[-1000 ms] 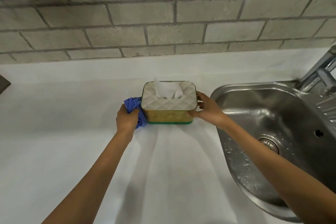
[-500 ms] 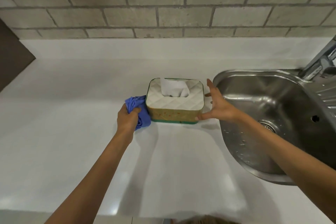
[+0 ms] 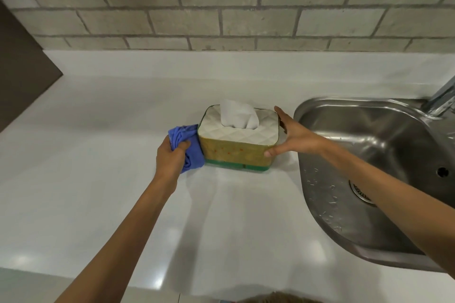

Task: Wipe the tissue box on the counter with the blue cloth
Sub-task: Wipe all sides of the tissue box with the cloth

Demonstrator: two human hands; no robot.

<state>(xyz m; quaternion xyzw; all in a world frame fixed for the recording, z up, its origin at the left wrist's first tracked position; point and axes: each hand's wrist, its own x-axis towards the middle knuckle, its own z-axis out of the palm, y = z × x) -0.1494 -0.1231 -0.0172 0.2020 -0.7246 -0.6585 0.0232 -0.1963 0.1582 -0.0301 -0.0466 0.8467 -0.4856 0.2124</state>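
— Where does the tissue box (image 3: 238, 141) stand?

— On the white counter (image 3: 98, 155), upright, between the person's two hands and just left of the steel sink (image 3: 384, 130). It has a white quilted top, a yellow patterned side and a green band at the base. A white tissue (image 3: 237, 114) sticks up from the slot in the top.

— The left hand?

— The left hand (image 3: 170, 158) is curled round a bunched blue cloth (image 3: 188, 147), thumb over the fabric, fingers wrapped behind it. The cloth is pressed against the left end of the box, low down, touching it and reaching the counter.

— And the right?

— The right hand (image 3: 293, 136) lies flat against the right end of the box, fingers spread and extended along that end towards the wall, thumb tip on the near right corner of the yellow side. It braces the box rather than closing around it. The forearm crosses above the near left part of the sink bowl.

— Condition of the surroundings?

— Water droplets show on the sink's inner wall, with a drain at the bottom of the bowl. Part of a metal tap (image 3: 443, 96) enters at the right edge. A grey brick wall (image 3: 221, 7) backs the counter, and a dark panel (image 3: 22, 76) stands at the far left.
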